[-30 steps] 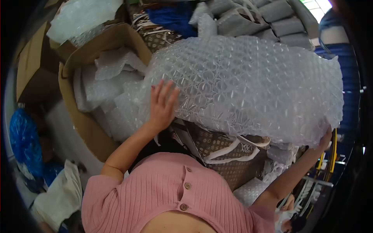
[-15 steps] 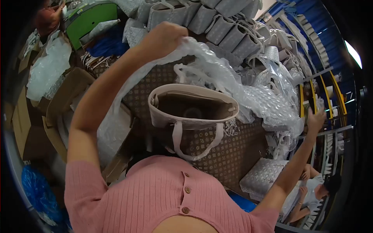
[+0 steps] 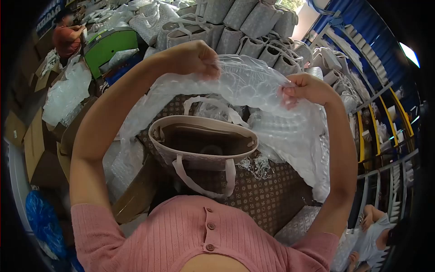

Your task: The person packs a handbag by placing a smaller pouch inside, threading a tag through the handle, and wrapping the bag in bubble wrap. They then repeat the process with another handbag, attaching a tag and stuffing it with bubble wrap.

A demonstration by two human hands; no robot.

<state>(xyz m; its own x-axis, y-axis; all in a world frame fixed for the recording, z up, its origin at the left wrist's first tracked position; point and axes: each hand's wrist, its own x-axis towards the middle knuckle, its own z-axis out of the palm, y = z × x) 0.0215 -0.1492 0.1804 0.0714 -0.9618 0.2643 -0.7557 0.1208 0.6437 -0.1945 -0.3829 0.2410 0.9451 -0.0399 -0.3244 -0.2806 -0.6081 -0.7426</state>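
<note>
Above the far rim of the bag (image 3: 204, 156), I see the bubble wrap (image 3: 247, 86) spanning side to side, left hand (image 3: 192, 56) and right hand (image 3: 308, 88) each clenched on its top edge, its bulk drooping past the bag's right side.

Bubble wrap (image 3: 253, 86) above open handbag (image 3: 204, 143)

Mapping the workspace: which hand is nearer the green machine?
Left. The left hand grips the bubble wrap right of the green machine; the right hand grips it much farther right.
</note>
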